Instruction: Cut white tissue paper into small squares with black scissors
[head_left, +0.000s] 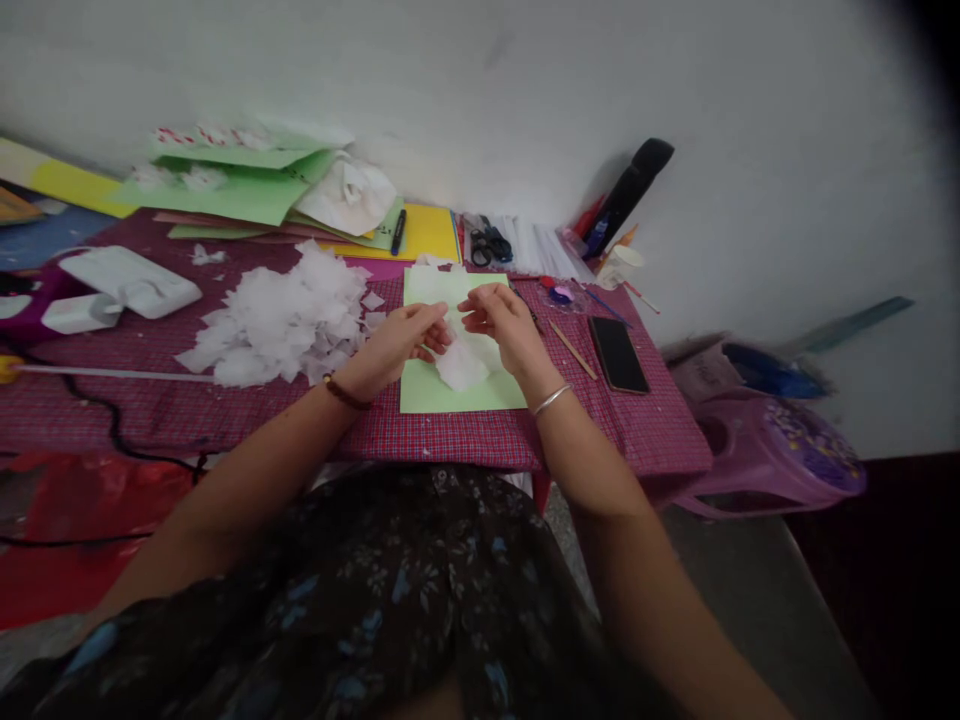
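My left hand [414, 334] and my right hand [508, 322] face each other just above a light green sheet of paper [420, 397]. Both hands have bent fingers and thumbs drawn in; whatever sits between the fingertips is too small or hidden to name. Below and between them, a thin white tissue piece [461, 368] shows over the sheet. More white tissue lies along the sheet's far edge. Left of my left hand rises a loose heap of white tissue squares [289, 318].
A phone [619, 355] and a wooden stick [573, 350] lie right of the sheet. Behind are scissors [490, 243], a black marker [399, 231] and stacked green papers [225, 190]. A white and purple appliance [127, 280] stands left. A pink plastic stool [772, 460] stands beyond the table's right edge.
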